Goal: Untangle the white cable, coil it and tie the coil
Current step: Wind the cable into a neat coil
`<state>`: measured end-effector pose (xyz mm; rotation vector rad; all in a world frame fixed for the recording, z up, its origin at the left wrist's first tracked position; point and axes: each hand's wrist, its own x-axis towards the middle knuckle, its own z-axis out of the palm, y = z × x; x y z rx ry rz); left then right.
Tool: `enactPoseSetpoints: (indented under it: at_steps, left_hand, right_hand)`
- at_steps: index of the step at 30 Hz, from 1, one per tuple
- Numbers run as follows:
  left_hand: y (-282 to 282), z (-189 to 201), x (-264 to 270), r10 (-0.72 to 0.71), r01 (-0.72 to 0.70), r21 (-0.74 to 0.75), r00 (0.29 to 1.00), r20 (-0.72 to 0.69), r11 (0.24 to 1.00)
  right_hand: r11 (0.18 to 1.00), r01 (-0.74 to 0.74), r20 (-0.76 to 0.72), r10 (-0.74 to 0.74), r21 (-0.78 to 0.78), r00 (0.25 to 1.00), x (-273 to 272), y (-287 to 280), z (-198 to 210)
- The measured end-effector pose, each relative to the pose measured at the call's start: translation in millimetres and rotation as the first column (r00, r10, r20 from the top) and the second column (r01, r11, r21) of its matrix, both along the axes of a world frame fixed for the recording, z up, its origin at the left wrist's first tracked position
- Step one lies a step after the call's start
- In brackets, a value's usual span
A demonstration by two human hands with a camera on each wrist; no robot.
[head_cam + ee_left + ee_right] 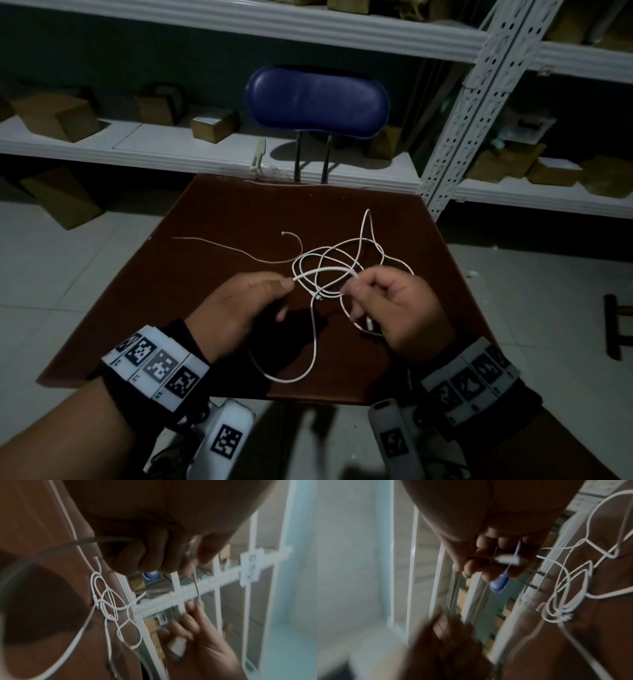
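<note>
white cable [337, 265] is a loose tangle on the brown table [212, 212], centre-right, overlapping loops, not coiled, not tied; one narrow loop points to 12 o'clock; a long slack loop runs down to the near edge at 6 o'clock; thin tail trails off toward 9 o'clock, a short curled end just above it; left hand [239, 305] at 8 o'clock of the tangle, thumb and forefinger pinched on one strand, other fingers curled under; right hand [397, 308] at 4 o'clock of it, fingertips pinching the same strand's other end, a white connector held in the curled fingers; strand spans the two hands, raised over the pile; wrist views blurred, but the right one shows the connector [506, 559] in the fingers; blue chair [317, 97] at 12 o'clock beyond the table, white shelving [239, 34] with cardboard boxes behind it
</note>
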<state>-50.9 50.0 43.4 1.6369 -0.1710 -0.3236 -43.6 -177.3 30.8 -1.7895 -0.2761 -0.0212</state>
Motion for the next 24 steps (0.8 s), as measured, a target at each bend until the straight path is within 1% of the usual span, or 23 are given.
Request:
enactPoseSetpoints:
  at_steps: [2,3,5,7,9,10,11,12,13,14,16,18,19,21,23,24]
  left_hand:
    - [2.1,-4.2,5.8,0.050,-0.050,-0.028,0.999,-0.001,0.998]
    - [3.9,-6.5,7.9,0.059,-0.059,-0.030,0.998,0.001,0.998]
    - [7.5,-10.5,11.9,0.051,-0.051,0.009,0.999,-0.005,0.999]
    - [11.2,-14.2,13.9,0.061,-0.061,0.063,0.998,-0.009,0.996]
    - [11.9,-16.4,13.3,0.087,-0.091,0.146,0.996,0.031,0.985]
    - [11.4,-17.6,13.1,0.114,-0.121,0.173,0.992,0.052,0.977]
    - [10.8,-18.0,13.2,0.153,-0.160,0.172,0.987,0.055,0.972]
    - [10.5,-18.1,13.5,0.191,-0.194,0.140,0.981,0.032,0.971]
    - [9.5,-17.1,13.1,0.221,-0.219,0.077,0.975,-0.014,0.973]
    - [8.3,-15.9,12.5,0.238,-0.239,-0.004,0.969,-0.061,0.971]
    - [5.5,-11.8,11.2,0.271,-0.284,-0.110,0.956,-0.114,0.953]
    - [3.1,-9.5,9.7,0.278,-0.296,-0.142,0.952,-0.131,0.945]
    - [1.5,-9.0,8.4,0.258,-0.281,-0.158,0.954,-0.155,0.946]
    - [0.0,-11.3,5.8,0.153,-0.186,-0.169,0.969,-0.194,0.968]
    - [-1.7,-14.1,2.3,0.023,-0.045,-0.117,0.982,-0.185,0.992]
    - [-2.4,-16.0,1.0,-0.033,0.019,-0.080,0.984,-0.173,0.997]
  right_hand:
    - [0.975,0.103,-0.024,-0.100,0.199,0.995,6.8,-4.3,3.2]
    - [0.937,0.168,-0.066,-0.155,0.305,0.986,10.8,-6.3,3.4]
    - [0.824,0.313,-0.187,-0.253,0.472,0.949,17.8,-9.9,5.3]
    - [0.738,0.401,-0.315,-0.264,0.543,0.912,21.8,-13.8,9.2]
    - [0.714,0.423,-0.395,-0.220,0.558,0.892,22.7,-16.1,9.2]
    - [0.734,0.426,-0.415,-0.213,0.529,0.884,22.0,-16.4,7.4]
    - [0.782,0.428,-0.423,-0.233,0.454,0.876,21.4,-16.5,2.5]
    - [0.837,0.422,-0.425,-0.261,0.348,0.867,20.1,-15.9,-2.5]
    - [0.878,0.404,-0.429,-0.272,0.256,0.861,18.2,-14.1,-7.0]
    - [0.897,0.385,-0.446,-0.261,0.215,0.856,16.0,-12.0,-10.4]
    - [0.893,0.391,-0.511,-0.235,0.221,0.827,12.2,-7.0,-12.3]
    - [0.884,0.414,-0.608,-0.207,0.219,0.766,10.6,-1.4,-10.9]
    - [0.873,0.426,-0.666,-0.173,0.237,0.726,10.5,0.6,-10.5]
    - [0.847,0.442,-0.771,-0.060,0.297,0.634,8.8,2.7,-10.2]
    - [0.812,0.456,-0.834,0.066,0.364,0.548,6.9,3.9,-10.5]
    - [0.784,0.473,-0.843,0.116,0.402,0.525,6.5,4.4,-11.5]
